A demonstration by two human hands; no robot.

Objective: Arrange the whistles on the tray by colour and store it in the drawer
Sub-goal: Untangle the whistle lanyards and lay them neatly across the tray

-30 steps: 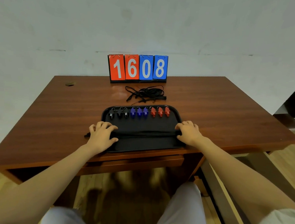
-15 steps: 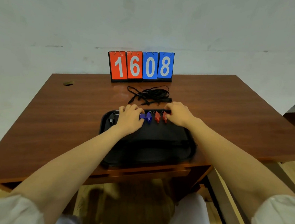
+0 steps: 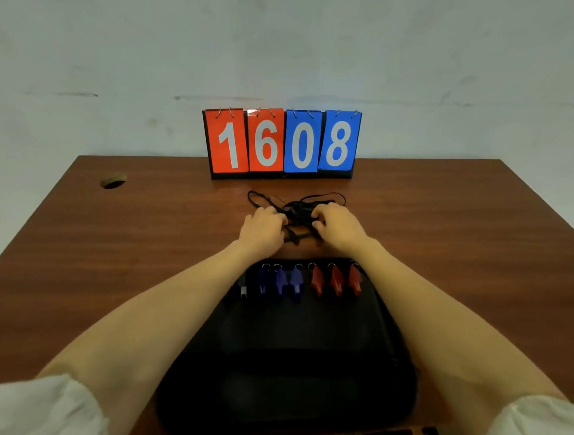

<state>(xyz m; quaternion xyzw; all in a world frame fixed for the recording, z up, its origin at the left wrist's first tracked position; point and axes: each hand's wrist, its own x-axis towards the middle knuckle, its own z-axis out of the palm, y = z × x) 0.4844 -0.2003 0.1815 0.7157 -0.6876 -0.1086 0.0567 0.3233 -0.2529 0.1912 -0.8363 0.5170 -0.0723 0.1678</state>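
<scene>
A black tray (image 3: 287, 365) lies on the wooden desk in front of me. Along its far edge stand three blue whistles (image 3: 280, 280) and three red whistles (image 3: 337, 281) in a row; one black whistle (image 3: 243, 287) shows beside my left forearm, which hides anything further left. Beyond the tray lies a tangle of black lanyard cords (image 3: 296, 206). My left hand (image 3: 262, 227) and my right hand (image 3: 336, 226) both rest on this tangle with fingers curled into the cords.
A flip scoreboard (image 3: 281, 144) reading 1608 stands at the desk's back edge against the wall. A round cable hole (image 3: 113, 181) sits at the desk's back left. The tray's near edge reaches the front of the desk (image 3: 481, 267).
Both hands left the tray's near corners, passed over the whistle row, and now reach beyond the tray onto the black cords. The view has tilted closer over the desk.
</scene>
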